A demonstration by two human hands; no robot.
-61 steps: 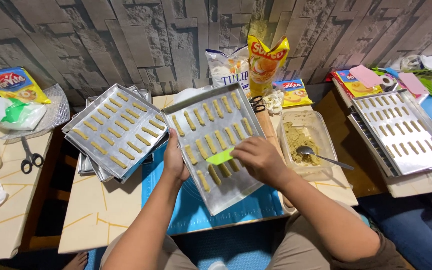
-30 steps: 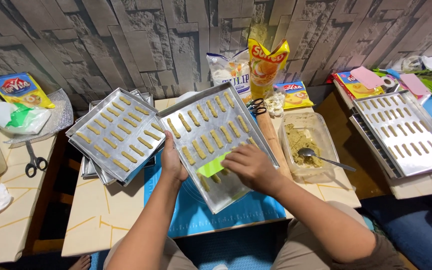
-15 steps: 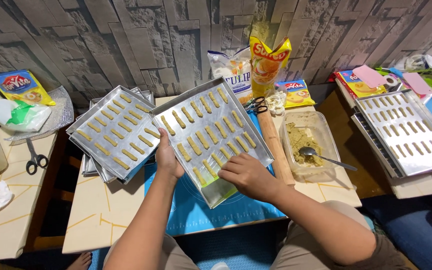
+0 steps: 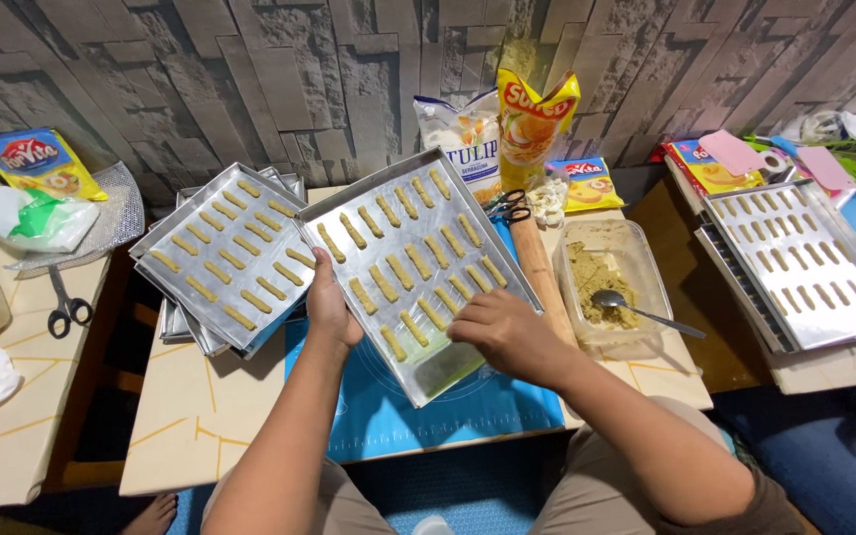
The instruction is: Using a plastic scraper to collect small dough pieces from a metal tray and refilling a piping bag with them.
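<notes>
Left hand (image 4: pixel 329 309) is gripping the left edge of the metal baking tray (image 4: pixel 453 372) in the middle of the frame, thumb on top, holding it tilted over the blue mat (image 4: pixel 398 416). Right hand (image 4: pixel 502 335) sits curled over the tray's lower right part, fingers down by the dough sticks (image 4: pixel 418 260); can't tell if it's pinching anything. Just left of that is a stack of trays (image 4: pixel 230 256), also full of sticks. To the right, a clear tub of dough (image 4: pixel 606 282) with a spoon (image 4: pixel 636 309) in it. Scissors (image 4: pixel 66 307) lie at the far left.
</notes>
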